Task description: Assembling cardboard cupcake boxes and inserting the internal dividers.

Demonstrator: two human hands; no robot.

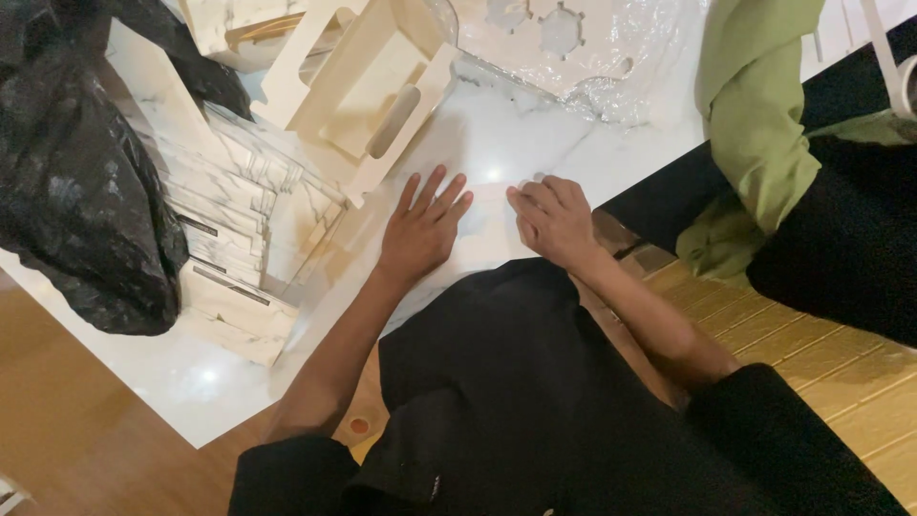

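We see the left hand (pixel 420 234) lying flat, fingers spread, palm down on a white marbled sheet (pixel 497 143) that covers the counter (pixel 191 382). The right hand (pixel 554 222) rests on the same sheet just beside it, fingers curled loosely with the tips pressing the surface; neither hand grips anything. The sheet lies directly ahead of us, its near edge against our black lap.

Beyond the left hand a cream box (pixel 368 91) with a slot handle lies tilted, close to the fingertips. To its left a stack of folded marbled cartons (pixel 234 239) fans out, and a black plastic bag (pixel 76 182) slumps against them. Crumpled clear film (pixel 611 57) sits at the far edge. On the right, another person in a green sleeve (pixel 759 124) and black clothing sits near the counter's corner.
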